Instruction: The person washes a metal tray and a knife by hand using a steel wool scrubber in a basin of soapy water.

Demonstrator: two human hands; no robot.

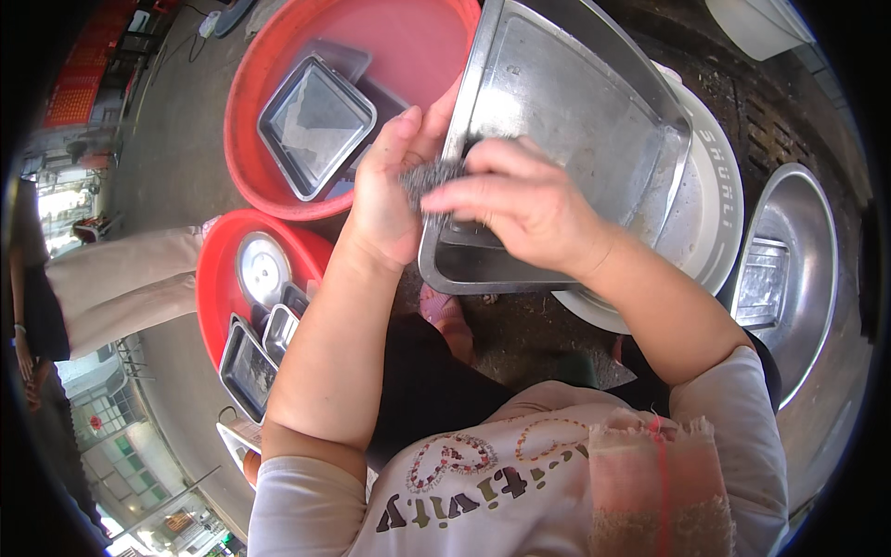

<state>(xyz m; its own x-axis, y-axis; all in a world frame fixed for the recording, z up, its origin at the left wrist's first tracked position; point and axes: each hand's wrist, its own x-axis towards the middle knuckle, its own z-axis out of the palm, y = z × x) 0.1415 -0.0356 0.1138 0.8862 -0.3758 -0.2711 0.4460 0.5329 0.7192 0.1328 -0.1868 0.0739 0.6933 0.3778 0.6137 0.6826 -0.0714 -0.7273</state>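
A large rectangular stainless steel pan (557, 90) is tilted in front of me above a white plastic basin (717, 202). My left hand (393, 181) grips the pan's rim from the left side, thumb up, with some fingers hidden behind the wall. In my right hand (522, 191) is a grey steel wool scourer (433, 182), pressed against that same rim close to my left palm. The fingers of my right hand are slightly blurred.
A red tub (240, 139) of cloudy water holds a square metal tray (317, 125). Below it, a smaller red basin (209, 278) contains a round metal lid (263, 268) and several trays. An oval metal basin (814, 278) stands at right. Another person's legs (132, 278) are at left.
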